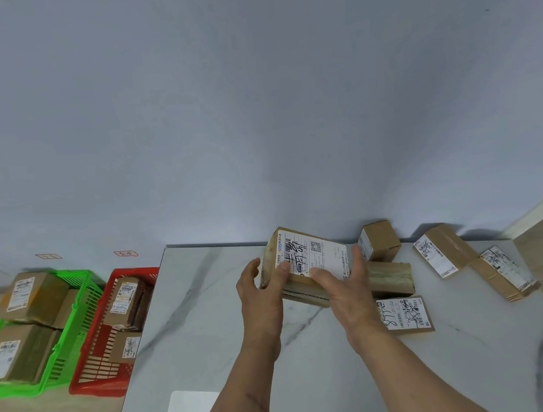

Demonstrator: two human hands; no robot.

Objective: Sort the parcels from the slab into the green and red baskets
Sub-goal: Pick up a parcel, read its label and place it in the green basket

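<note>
Left hand (260, 288) and right hand (346, 286) gripping labelled parcel (305, 263) from both ends, fingers curled round its edges, parcel tilted above marble slab (209, 317), green basket (79, 300) and red basket (98, 370) on floor at left, both containing parcels

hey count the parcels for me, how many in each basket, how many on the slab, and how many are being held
In the green basket: 3
In the red basket: 2
Lying on the slab: 5
Held in both hands, left hand and right hand: 1
Total: 11
</note>
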